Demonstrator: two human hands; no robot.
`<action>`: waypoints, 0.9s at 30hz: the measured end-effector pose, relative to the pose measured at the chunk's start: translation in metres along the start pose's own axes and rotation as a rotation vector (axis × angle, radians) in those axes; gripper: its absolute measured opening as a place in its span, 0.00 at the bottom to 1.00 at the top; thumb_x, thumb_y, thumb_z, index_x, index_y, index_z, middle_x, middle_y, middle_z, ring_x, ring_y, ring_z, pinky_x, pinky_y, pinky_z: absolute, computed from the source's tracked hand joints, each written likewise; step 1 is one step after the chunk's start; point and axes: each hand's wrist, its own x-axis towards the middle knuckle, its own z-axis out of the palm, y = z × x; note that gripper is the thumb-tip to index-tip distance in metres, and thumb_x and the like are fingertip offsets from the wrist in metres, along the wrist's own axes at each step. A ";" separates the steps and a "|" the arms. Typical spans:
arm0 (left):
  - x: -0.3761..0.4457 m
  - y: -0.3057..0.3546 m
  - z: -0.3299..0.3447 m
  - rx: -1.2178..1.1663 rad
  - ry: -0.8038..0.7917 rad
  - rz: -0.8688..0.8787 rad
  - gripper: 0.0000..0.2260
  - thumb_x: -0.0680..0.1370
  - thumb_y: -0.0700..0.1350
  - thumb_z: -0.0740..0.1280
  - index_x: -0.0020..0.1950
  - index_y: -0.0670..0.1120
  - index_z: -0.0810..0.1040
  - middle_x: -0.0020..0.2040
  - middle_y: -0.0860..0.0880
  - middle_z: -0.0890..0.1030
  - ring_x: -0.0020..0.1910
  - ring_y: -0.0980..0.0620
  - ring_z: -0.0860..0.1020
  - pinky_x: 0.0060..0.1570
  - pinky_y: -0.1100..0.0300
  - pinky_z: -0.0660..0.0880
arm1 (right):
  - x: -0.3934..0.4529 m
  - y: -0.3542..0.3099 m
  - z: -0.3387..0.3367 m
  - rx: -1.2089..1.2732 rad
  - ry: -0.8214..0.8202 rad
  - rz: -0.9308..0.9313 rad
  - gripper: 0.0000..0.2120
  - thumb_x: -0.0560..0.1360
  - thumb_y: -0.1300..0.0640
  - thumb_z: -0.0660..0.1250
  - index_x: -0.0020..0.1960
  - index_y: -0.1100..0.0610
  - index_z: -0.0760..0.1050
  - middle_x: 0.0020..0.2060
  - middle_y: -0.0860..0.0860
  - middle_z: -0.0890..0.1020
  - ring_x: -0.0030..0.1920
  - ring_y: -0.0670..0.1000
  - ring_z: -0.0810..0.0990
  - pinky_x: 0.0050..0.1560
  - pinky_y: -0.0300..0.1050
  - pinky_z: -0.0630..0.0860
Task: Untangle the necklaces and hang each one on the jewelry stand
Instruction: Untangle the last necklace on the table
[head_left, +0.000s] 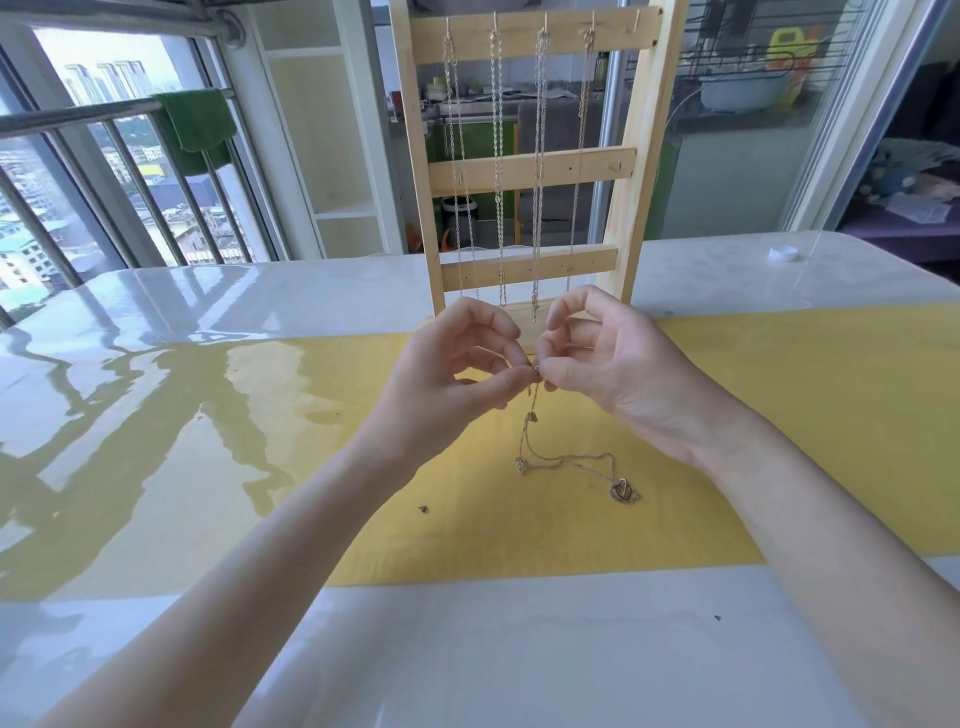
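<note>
From the head view, four chains (497, 156) already hung on the wooden stand (524, 171) at twelve o'clock. Your left hand (457, 364) and right hand (602, 358) both pinched the last necklace (566, 460), its heart pendant resting on the yellow mat (779, 415) at six. One top hook looked free; open table lay on both sides.

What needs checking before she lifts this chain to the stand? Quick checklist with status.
1. Left hand and right hand both pinch the necklace: ok.
2. Chain free of knots: cannot tell; loops lie on the yellow mat.
3. Heart pendant off the mat: not ok.
4. Free hook on the top bar of the jewelry stand: ok, the rightmost.
5. Clasp closed: cannot tell.
</note>
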 end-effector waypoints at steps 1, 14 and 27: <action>0.000 0.001 -0.001 -0.006 -0.005 0.007 0.12 0.71 0.32 0.71 0.46 0.44 0.72 0.35 0.54 0.80 0.33 0.54 0.75 0.35 0.63 0.74 | 0.000 0.000 -0.001 0.040 -0.010 0.004 0.14 0.73 0.73 0.65 0.47 0.57 0.68 0.34 0.49 0.76 0.35 0.48 0.74 0.44 0.39 0.73; -0.002 0.006 -0.002 -0.353 -0.079 -0.258 0.07 0.72 0.38 0.68 0.47 0.44 0.72 0.39 0.49 0.76 0.38 0.55 0.74 0.38 0.63 0.77 | 0.002 -0.003 -0.006 0.116 -0.016 0.008 0.16 0.66 0.65 0.70 0.50 0.56 0.71 0.41 0.50 0.75 0.38 0.49 0.73 0.42 0.40 0.72; 0.000 0.007 -0.002 0.184 0.071 0.058 0.08 0.76 0.33 0.67 0.46 0.44 0.72 0.42 0.49 0.77 0.40 0.59 0.76 0.43 0.66 0.76 | 0.004 -0.004 0.000 0.481 0.178 0.263 0.10 0.73 0.74 0.62 0.45 0.60 0.71 0.33 0.54 0.75 0.31 0.48 0.75 0.29 0.35 0.72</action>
